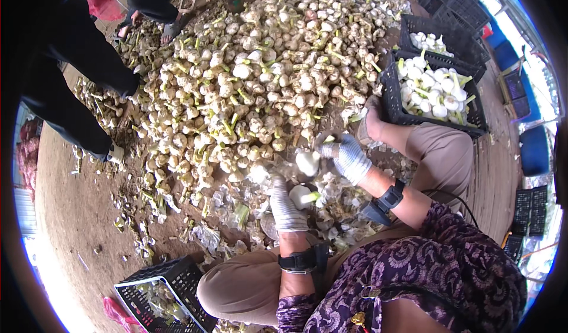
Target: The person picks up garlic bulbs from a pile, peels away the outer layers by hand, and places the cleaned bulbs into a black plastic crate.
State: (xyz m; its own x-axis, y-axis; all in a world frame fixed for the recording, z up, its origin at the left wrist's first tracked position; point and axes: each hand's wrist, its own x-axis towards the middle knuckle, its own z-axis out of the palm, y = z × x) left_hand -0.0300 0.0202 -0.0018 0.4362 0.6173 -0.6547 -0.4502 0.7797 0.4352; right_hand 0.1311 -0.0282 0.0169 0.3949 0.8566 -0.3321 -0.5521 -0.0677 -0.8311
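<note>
In a white glove with dirty fingertips, my right hand (349, 157) is closed at the stem end of a white garlic bulb (307, 162), over loose peelings. A bit of green stem shows by its fingers. My left hand (286, 206), also gloved, is lower and to the left, its fingers smeared by motion. Beside those fingers is a blurred white shape (259, 174), perhaps garlic or skin. A clean bulb with a green stem (302, 197) lies just right of my left hand. Ahead spreads a large heap of unpeeled garlic (254, 96).
A black crate of white bulbs (435, 126) stands by my right foot, another crate (441, 28) behind it. At lower left is a black crate with garlic scraps (201, 315). Papery skins (207, 236) litter the ground. A person's dark-trousered legs (89, 55) stand at left; another person sits beyond.
</note>
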